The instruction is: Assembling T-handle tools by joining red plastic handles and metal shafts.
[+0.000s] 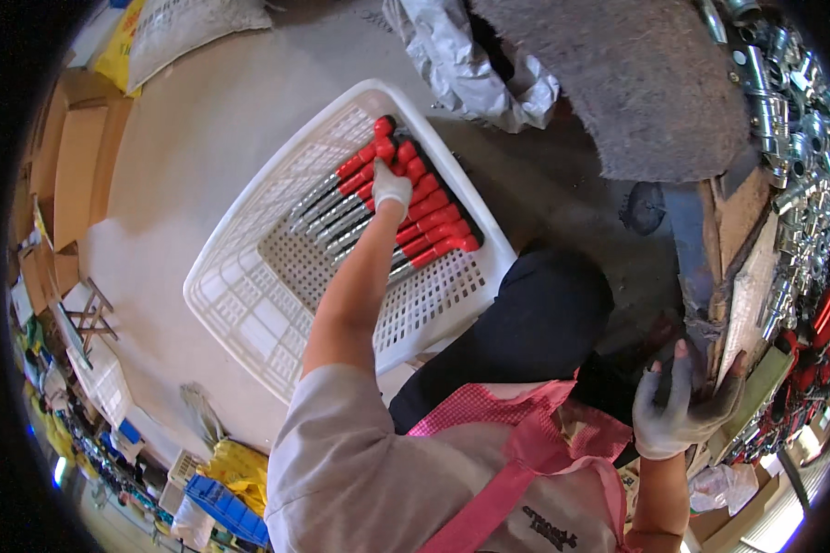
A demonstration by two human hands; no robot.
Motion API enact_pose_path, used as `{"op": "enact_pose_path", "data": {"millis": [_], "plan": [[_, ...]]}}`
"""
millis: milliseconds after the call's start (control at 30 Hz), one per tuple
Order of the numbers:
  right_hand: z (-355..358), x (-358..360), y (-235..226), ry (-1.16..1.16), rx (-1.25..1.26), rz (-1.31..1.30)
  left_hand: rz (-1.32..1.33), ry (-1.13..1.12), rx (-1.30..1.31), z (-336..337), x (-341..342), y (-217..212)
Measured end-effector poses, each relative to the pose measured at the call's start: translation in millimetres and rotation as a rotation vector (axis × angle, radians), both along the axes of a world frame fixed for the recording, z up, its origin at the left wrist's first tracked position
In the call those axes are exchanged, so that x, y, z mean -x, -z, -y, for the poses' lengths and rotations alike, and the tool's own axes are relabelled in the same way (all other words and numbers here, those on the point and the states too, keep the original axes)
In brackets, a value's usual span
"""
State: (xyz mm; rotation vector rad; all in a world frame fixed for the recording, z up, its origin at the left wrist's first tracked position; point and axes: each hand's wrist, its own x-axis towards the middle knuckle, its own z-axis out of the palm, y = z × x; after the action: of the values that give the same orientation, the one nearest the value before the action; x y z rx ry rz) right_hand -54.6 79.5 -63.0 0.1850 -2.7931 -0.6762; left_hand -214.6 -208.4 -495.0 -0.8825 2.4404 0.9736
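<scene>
My left hand point(392, 191), in a white glove, reaches down into a white plastic basket point(219, 241). Its fingers close on the red grip of one of several red-handled metal tools point(431, 221); part of the grip is hidden under the hand. These tools lie side by side in rows, with red and black grips toward the basket's far right wall and silvery shafts toward its middle. Off to the right, my right hand point(687, 405) is raised beside the bench, its glove darkened at the fingers. The fingers are spread and hold nothing.
Shiny metal parts point(784, 120) are heaped along the right, with more red-handled pieces point(816, 359) below them. A grey fibrous mat point(646, 83) and a silvery sack point(470, 74) lie beyond the basket. Cardboard boxes point(78, 170) and a blue crate point(223, 509) stand at left.
</scene>
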Motion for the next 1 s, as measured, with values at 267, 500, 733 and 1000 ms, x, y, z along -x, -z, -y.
{"op": "enact_pose_path", "data": {"millis": [267, 500, 733, 1000], "plan": [[3.5, 2.5, 1.5, -0.001, -0.004, 0.007, -0.23, -0.105, -0.253, 2.9, -21.7, 37.4], [4.7, 7.4, 1.7, -0.006, -0.019, -0.005, 0.184, -0.259, -0.067, -12.7, 33.8, -9.0], [6.0, 6.7, 1.0, 0.004, -0.046, -0.012, 0.133, 0.022, -0.06, -31.1, -2.0, -27.4], [5.5, 5.3, -0.4, -0.003, -0.011, -0.009, 0.019, -0.108, -0.249, 6.9, 20.8, 6.0]]}}
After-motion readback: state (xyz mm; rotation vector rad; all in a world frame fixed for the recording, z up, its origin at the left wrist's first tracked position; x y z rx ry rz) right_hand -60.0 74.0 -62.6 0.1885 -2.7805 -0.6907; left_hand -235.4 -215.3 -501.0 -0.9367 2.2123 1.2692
